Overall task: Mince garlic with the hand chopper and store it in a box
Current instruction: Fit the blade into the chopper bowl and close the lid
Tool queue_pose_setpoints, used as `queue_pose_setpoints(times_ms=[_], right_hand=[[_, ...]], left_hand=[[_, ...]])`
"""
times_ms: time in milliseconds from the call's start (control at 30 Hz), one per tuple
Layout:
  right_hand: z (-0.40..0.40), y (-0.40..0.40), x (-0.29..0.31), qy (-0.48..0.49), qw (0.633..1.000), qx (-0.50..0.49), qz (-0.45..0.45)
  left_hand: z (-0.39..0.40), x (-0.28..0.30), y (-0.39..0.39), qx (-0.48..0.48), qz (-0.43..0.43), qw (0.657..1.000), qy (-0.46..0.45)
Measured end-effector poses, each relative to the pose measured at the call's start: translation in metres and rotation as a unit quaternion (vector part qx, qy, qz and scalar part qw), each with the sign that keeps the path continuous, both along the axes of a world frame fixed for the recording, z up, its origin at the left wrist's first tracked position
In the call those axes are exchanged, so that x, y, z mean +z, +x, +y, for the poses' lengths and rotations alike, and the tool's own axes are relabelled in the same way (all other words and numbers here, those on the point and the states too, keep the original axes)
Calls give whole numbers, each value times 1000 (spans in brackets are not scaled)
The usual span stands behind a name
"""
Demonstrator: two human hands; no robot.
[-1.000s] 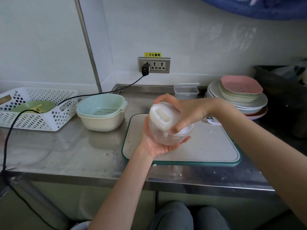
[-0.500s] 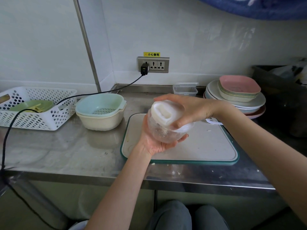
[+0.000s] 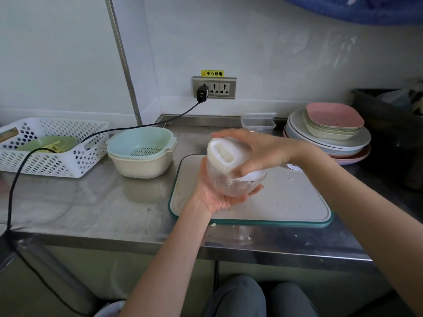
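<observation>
Steel counter, wall socket, dishware.
White perforated basket far left, holding a green dish with what may be yellow utensils. Mint colander nested in a cream bowl beside it. Black cable runs from the plug across the basket. Stacked plates right, pink square one on top.

There was one view only, from a wide-angle camera worn on the person's head. It looked forward and down over the steel counter, facing the white wall where the socket panel sat near the frame's centre line. The cutting board lay below that panel, close to the lens, and the person's knees showed lower still at the bottom edge. The wide lens bent the counter's front edge. No second view shared the scene.
</observation>
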State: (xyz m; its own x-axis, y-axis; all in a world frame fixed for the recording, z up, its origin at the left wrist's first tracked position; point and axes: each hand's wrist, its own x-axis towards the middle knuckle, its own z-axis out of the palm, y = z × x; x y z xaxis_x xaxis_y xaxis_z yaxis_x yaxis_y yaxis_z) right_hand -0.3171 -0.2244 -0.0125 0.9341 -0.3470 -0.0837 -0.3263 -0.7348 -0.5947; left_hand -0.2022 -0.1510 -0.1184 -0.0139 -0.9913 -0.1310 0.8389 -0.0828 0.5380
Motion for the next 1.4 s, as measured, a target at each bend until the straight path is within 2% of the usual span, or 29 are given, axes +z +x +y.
queue_pose_setpoints(times_ms=[200,467,667,867,1000,1167,1300,1400], right_hand=[[-1,0,2,-8,1000,-6,-5],[1,11,-6,-39,999,-4,24],[-2,14,-3,-55,995,16,78],[0,12,-23,-67,997,-26,15],[7,11,-37,-72,990,-101,-65],[23,13,-45,-80,974,-176,-122],[18,14,-43,-90,979,-157,-96],[9,9,-39,-109,988,-89,-70]], left_hand=[[1,0,0,9,-4,1000,-20],[-3,-6,4,26,-4,1000,17],[-3,-3,1,30,-19,999,38],[0,1,0,22,-24,999,33],[-2,-1,2,-18,-22,998,49],[-5,-8,5,42,-17,998,52],[-6,-10,6,40,-25,998,53],[-4,-4,5,1,-25,999,31]])
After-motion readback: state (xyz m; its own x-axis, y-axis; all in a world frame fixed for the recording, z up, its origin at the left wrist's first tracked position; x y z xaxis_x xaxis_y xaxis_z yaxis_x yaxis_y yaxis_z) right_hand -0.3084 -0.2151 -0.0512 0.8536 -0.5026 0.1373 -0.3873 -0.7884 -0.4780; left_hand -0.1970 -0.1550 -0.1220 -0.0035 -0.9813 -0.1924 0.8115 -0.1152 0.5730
